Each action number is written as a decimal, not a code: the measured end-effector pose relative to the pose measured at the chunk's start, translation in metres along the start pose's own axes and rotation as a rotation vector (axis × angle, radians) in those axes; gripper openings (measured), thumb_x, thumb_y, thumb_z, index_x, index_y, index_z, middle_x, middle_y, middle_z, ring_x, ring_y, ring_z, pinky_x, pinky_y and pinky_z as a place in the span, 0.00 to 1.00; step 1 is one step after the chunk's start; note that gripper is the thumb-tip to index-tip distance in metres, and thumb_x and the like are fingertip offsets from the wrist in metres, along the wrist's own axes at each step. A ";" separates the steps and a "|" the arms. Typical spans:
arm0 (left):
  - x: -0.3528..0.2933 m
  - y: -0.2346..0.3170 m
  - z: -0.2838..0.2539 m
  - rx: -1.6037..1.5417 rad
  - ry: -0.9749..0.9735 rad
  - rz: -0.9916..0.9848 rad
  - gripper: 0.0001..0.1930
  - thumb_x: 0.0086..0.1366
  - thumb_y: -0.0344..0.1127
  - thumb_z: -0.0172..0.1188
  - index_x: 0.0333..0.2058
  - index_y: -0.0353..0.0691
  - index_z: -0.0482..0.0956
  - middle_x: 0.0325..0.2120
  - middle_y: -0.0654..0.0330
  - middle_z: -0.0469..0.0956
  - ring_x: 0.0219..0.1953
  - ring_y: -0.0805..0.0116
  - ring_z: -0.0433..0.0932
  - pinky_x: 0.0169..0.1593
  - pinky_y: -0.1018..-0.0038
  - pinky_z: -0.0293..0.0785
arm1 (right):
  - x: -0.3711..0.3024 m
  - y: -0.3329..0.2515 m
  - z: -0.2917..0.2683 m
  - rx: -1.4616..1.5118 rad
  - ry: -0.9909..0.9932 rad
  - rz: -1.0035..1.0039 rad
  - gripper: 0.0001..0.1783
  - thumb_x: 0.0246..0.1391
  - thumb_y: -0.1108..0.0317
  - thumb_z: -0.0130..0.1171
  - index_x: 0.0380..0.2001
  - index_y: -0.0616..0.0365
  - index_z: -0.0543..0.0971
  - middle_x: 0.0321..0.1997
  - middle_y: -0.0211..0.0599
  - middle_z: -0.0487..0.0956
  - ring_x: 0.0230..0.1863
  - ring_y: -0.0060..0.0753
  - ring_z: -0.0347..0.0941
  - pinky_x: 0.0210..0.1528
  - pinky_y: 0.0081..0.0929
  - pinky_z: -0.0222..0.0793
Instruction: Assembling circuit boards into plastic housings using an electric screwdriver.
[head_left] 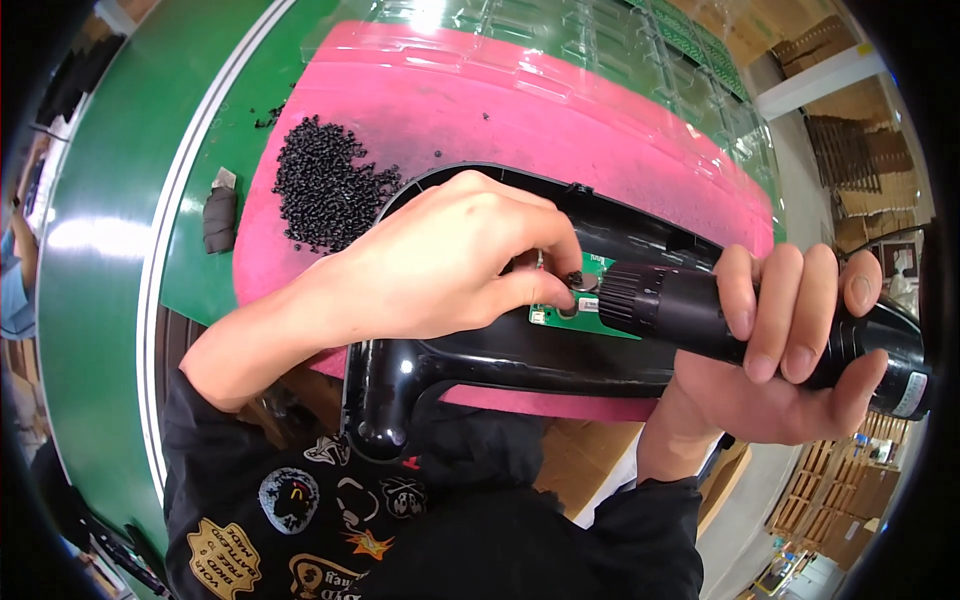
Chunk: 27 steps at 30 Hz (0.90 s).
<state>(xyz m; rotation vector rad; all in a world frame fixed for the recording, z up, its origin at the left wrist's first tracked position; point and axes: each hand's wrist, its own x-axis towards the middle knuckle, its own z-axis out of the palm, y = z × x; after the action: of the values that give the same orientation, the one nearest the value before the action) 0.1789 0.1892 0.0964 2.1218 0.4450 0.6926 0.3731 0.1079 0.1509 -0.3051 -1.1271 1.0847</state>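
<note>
My right hand (790, 330) is wrapped round a black electric screwdriver (665, 305), which lies nearly level with its ribbed nose pointing left. My left hand (460, 255) reaches in from the left, thumb and fingers pinched in front of that nose. Small black screws (575, 279) show at these fingertips; how many is hidden. Just beneath is a green circuit board (612, 327), seated inside a long black plastic housing (530, 362) and partly covered by my hand and the tool. The screwdriver's tip is too small to make out.
A heap of black screws (325, 180) lies on the pink mat (500, 125), left of the housing. Clear plastic trays (560, 60) span the far side. A dark grey rolled object (220, 218) rests on the green table (110, 200). Cardboard (855, 155) is stacked at the right.
</note>
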 end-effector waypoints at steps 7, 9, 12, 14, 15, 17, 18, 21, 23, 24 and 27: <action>-0.006 -0.006 0.008 0.440 0.107 0.318 0.08 0.44 0.26 0.67 0.26 0.37 0.79 0.24 0.61 0.78 0.24 0.62 0.77 0.25 0.69 0.73 | -0.001 0.008 -0.002 -0.155 -0.030 0.089 0.17 0.61 0.54 0.50 0.44 0.54 0.65 0.22 0.24 0.68 0.19 0.18 0.62 0.31 0.25 0.61; -0.005 -0.002 0.007 0.468 0.098 0.292 0.07 0.46 0.25 0.67 0.25 0.37 0.79 0.24 0.60 0.78 0.24 0.61 0.78 0.25 0.69 0.73 | 0.001 0.008 0.006 -0.281 0.032 0.109 0.18 0.60 0.54 0.51 0.42 0.55 0.65 0.19 0.24 0.67 0.16 0.18 0.59 0.25 0.23 0.59; -0.006 -0.004 0.006 0.467 0.167 0.222 0.04 0.50 0.25 0.65 0.26 0.36 0.78 0.24 0.59 0.77 0.25 0.58 0.77 0.26 0.68 0.73 | -0.005 0.008 0.013 -0.445 0.095 0.161 0.19 0.59 0.53 0.54 0.42 0.56 0.64 0.18 0.25 0.66 0.13 0.18 0.57 0.21 0.21 0.58; -0.008 -0.005 0.006 0.446 0.252 0.164 0.03 0.52 0.24 0.64 0.26 0.35 0.78 0.24 0.57 0.77 0.25 0.57 0.77 0.27 0.67 0.73 | -0.003 0.015 0.011 -0.427 0.075 0.172 0.20 0.58 0.53 0.54 0.41 0.55 0.64 0.18 0.25 0.66 0.12 0.18 0.57 0.21 0.21 0.58; -0.007 -0.004 0.008 0.421 0.239 0.120 0.03 0.54 0.24 0.63 0.27 0.34 0.77 0.24 0.56 0.76 0.26 0.55 0.77 0.27 0.66 0.73 | -0.003 0.016 0.011 -0.425 0.070 0.176 0.20 0.58 0.52 0.55 0.41 0.55 0.64 0.17 0.25 0.66 0.12 0.18 0.57 0.21 0.21 0.58; -0.007 -0.004 0.010 0.366 0.222 0.065 0.04 0.56 0.25 0.62 0.29 0.33 0.75 0.25 0.54 0.73 0.27 0.52 0.76 0.28 0.64 0.71 | -0.004 0.018 0.015 -0.461 0.094 0.194 0.21 0.57 0.51 0.56 0.40 0.55 0.64 0.17 0.24 0.66 0.12 0.18 0.57 0.20 0.21 0.58; -0.008 -0.003 0.010 0.367 0.229 0.061 0.04 0.56 0.25 0.62 0.29 0.33 0.75 0.25 0.54 0.73 0.27 0.52 0.76 0.28 0.64 0.71 | -0.005 0.018 0.017 -0.497 0.121 0.206 0.22 0.56 0.50 0.57 0.40 0.54 0.64 0.17 0.24 0.66 0.12 0.18 0.57 0.20 0.21 0.58; -0.008 -0.003 0.009 0.368 0.243 0.075 0.05 0.56 0.25 0.62 0.28 0.33 0.74 0.24 0.54 0.72 0.27 0.52 0.75 0.27 0.63 0.71 | -0.003 0.013 0.015 -0.477 0.031 0.241 0.22 0.55 0.50 0.60 0.38 0.53 0.63 0.17 0.24 0.66 0.13 0.17 0.59 0.21 0.21 0.60; -0.005 -0.002 0.010 0.361 0.186 0.069 0.06 0.56 0.25 0.61 0.29 0.34 0.73 0.24 0.54 0.71 0.27 0.51 0.74 0.26 0.62 0.70 | -0.002 0.011 0.008 -0.428 -0.059 0.226 0.22 0.54 0.51 0.61 0.37 0.52 0.62 0.17 0.23 0.67 0.12 0.17 0.59 0.21 0.20 0.61; -0.007 -0.003 0.009 0.366 0.197 0.056 0.06 0.56 0.25 0.61 0.29 0.34 0.73 0.24 0.54 0.71 0.27 0.51 0.74 0.26 0.62 0.70 | 0.000 0.014 0.004 -0.348 -0.159 0.215 0.22 0.54 0.52 0.62 0.35 0.52 0.62 0.17 0.23 0.67 0.12 0.17 0.60 0.21 0.20 0.61; -0.010 -0.004 0.007 0.361 0.199 0.089 0.06 0.57 0.26 0.61 0.30 0.34 0.72 0.24 0.54 0.71 0.27 0.51 0.74 0.26 0.61 0.69 | 0.001 0.022 0.006 -0.303 -0.160 0.256 0.22 0.53 0.53 0.63 0.31 0.51 0.61 0.17 0.23 0.68 0.13 0.17 0.61 0.21 0.20 0.62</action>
<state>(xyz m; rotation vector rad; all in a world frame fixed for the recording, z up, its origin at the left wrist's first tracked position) 0.1748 0.1817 0.0863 2.4314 0.6259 0.9372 0.3559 0.1175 0.1395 -0.6231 -1.4272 1.1768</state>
